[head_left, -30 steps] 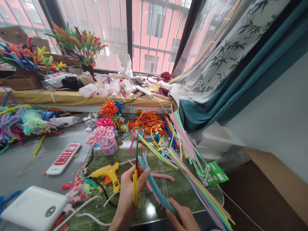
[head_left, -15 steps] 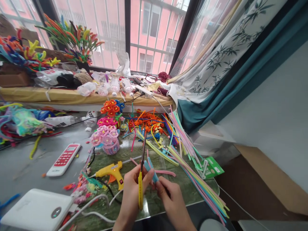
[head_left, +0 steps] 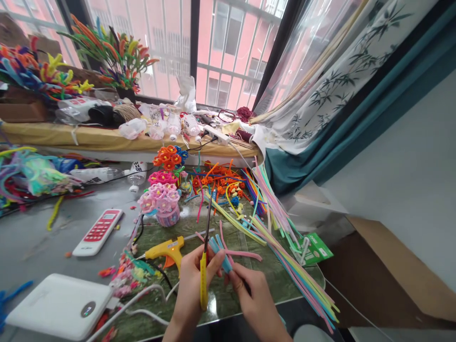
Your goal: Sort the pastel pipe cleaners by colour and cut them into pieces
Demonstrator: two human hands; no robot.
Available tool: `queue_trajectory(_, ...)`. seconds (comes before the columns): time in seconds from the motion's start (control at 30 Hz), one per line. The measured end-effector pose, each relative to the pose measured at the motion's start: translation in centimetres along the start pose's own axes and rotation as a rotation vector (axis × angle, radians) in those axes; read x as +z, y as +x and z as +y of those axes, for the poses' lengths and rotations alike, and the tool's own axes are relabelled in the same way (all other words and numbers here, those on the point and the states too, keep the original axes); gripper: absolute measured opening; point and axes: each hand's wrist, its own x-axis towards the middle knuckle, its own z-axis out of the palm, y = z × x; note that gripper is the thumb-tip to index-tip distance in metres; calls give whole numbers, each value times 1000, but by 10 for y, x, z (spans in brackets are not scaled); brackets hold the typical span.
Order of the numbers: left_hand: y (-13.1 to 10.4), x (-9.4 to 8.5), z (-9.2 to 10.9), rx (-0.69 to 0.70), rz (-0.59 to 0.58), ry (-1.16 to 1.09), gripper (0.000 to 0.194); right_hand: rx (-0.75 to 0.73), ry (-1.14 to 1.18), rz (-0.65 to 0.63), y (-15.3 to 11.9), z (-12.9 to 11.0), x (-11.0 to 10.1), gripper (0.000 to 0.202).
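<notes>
Near the table's front edge, my left hand (head_left: 194,280) holds yellow-handled scissors (head_left: 204,280), blades pointing up and away. Its thumb and fingers also pinch short light blue pipe cleaners (head_left: 220,251). My right hand (head_left: 251,287) grips the lower end of the same blue pieces between thumb and fingers. Pink pipe cleaners (head_left: 244,255) lie on the green mat just behind and beside my hands. A yellow glue gun (head_left: 166,251) rests to the left of my left hand.
Long pastel pipe cleaners (head_left: 295,270) stretch along the right side. Pink flowers in a small pot (head_left: 168,216), orange flowers (head_left: 167,157) and orange pieces stand or lie behind. A remote (head_left: 98,232) and a white power bank (head_left: 59,306) lie left, with a white cable (head_left: 133,301).
The blue pieces are fanned slightly apart at their top ends. The scissors and my left hand have shifted a little left, and the whole view has moved slightly.
</notes>
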Motion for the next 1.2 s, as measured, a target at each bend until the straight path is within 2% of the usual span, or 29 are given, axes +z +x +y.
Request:
queue_trajectory(0.27,0,2,-3,1,64,50,33,19,58,32,2,0,-1,48)
queue_trajectory(0.43,-1,5,-2,-18,0,-32,33,61,133,27,0,-2,1,49)
queue_trajectory(0.67,0,7,0,-19,-39,-38,34,95,192,126,0,-3,1,49)
queue_trajectory(0.83,2,7,-2,-13,-77,-3,33,88,210,97,1,-3,0,49)
queue_trajectory(1.0,1,7,-2,-15,-75,4,33,97,217,141,2,-3,1,47)
queue_trajectory(1.2,1,7,-2,-20,-47,-6,32,79,272,86,6,-5,1,48)
